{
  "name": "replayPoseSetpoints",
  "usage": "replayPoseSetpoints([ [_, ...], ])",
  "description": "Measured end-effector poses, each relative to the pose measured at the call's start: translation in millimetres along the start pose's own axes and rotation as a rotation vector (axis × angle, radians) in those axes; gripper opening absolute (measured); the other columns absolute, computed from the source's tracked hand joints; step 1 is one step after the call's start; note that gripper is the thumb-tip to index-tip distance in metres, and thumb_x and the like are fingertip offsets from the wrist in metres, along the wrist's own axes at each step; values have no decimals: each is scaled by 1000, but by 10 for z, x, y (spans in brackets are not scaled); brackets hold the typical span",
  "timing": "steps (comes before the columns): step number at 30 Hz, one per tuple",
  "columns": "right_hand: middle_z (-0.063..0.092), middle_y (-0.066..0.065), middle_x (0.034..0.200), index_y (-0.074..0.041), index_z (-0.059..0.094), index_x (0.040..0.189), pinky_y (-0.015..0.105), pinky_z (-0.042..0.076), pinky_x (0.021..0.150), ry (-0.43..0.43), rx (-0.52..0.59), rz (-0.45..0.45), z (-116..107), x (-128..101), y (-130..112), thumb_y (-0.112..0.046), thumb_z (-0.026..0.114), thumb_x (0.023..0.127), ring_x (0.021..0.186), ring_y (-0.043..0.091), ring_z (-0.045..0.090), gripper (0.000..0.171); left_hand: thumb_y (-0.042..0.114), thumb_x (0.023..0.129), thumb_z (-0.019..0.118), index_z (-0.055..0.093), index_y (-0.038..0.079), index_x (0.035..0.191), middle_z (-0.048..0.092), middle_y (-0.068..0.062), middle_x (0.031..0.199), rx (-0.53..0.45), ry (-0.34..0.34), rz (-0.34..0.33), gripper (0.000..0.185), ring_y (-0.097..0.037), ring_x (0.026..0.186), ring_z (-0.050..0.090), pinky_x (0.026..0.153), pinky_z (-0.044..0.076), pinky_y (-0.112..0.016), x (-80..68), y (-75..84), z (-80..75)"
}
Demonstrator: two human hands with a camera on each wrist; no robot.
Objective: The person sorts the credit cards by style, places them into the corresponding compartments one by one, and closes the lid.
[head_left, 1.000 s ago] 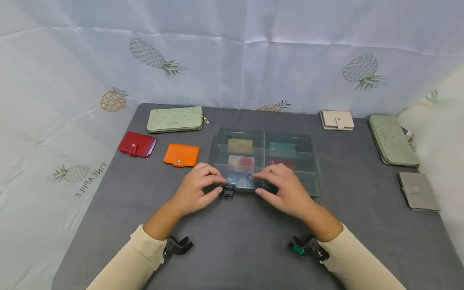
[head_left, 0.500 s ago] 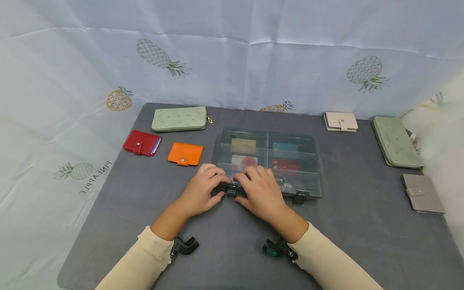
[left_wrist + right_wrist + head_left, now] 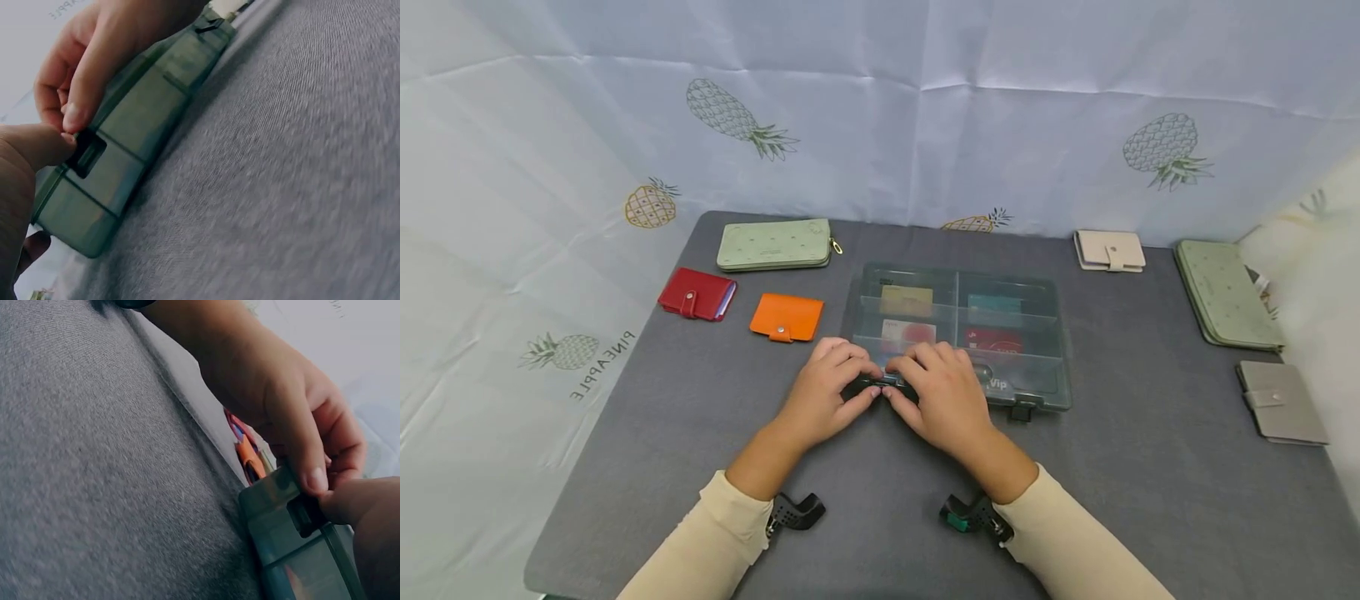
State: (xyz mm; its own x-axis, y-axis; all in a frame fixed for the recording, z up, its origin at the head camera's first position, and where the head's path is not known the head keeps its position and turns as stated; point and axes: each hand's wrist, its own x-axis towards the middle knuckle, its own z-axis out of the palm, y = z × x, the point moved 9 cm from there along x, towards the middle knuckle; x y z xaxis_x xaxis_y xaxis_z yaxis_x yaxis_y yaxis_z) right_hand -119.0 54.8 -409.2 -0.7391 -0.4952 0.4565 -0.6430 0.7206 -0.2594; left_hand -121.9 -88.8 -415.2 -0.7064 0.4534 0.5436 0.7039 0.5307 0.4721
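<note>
A: Clear compartment box (image 3: 992,333), lid down, sits mid-tabletop (image 3: 880,500). Its left black latch (image 3: 84,152)?

B: Both thumbs press it. Left hand (image 3: 820,400) and right hand (image 3: 943,400) curl over the box's front edge, fingers bent, pinching there. Orange card holder (image 3: 786,317) lies just left.

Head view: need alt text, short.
Both hands, left hand and right hand, meet at the left latch on the near edge of a clear divided box holding cards, on a grey mat. Closed wallets lie around it: red wallet, orange wallet, and green wallet to the left, others to the right.
</note>
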Motion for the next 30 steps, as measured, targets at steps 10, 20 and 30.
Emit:
replayPoseSetpoints([
  [10, 69, 2, 114, -17, 78, 118, 51, 47, 86, -21, 197, 1, -136, -75, 61, -29, 84, 93, 101, 27, 61, 28, 18, 85, 81, 78, 17, 95, 69, 0, 102, 132, 74, -86, 10, -29, 102, 58, 94, 43, -52, 27, 160, 6],
  [20, 71, 4, 111, -13, 80, 114, 55, 41, 87, 122, 231, 29, -678, -620, 515, -46, 67, 105, 99, 29, 61, 37, 28, 92, 82, 81, 22, 113, 68, 3, 110, 199, -24, 76, 23, -19, 104, 60, 93, 47, -44, 281, 738, 483],
  [30, 69, 9, 104, -7, 80, 109, 51, 37, 89, 193, 183, 89, -1038, -1032, 1025, -58, 63, 104, 95, 33, 58, 55, 31, 93, 84, 79, 21, 124, 69, 2, 118, 186, -148, 197, 33, -17, 108, 61, 91, 48, -36, 635, 1208, 1065],
])
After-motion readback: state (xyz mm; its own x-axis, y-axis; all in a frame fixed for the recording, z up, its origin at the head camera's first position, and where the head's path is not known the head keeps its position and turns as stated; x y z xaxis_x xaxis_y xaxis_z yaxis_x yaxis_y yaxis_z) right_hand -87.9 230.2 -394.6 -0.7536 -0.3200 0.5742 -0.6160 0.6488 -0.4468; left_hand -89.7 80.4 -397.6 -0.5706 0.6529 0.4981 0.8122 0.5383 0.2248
